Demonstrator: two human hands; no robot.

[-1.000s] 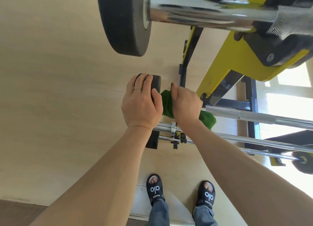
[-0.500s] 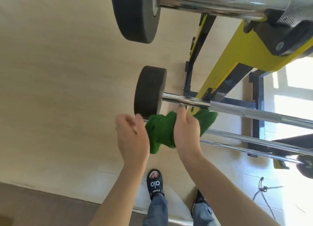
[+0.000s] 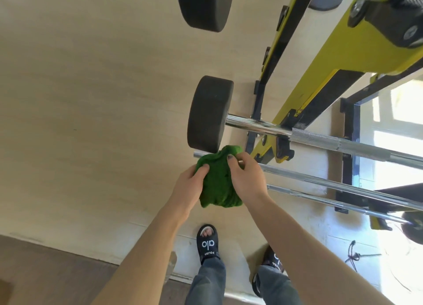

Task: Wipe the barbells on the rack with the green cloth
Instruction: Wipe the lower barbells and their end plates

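Both hands now bunch the green cloth (image 3: 217, 185) below the black end weight (image 3: 209, 115), left hand (image 3: 190, 188) at nine o'clock, right hand (image 3: 246, 179) at three, fingers clenched on it. Soft and light, it likely wraps best around the thin bar (image 3: 320, 179).

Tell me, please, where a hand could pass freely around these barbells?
Free: left of the black end weight, over bare floor. Crowded: right of both hands holding the green cloth, where bars and yellow rack stack closely.
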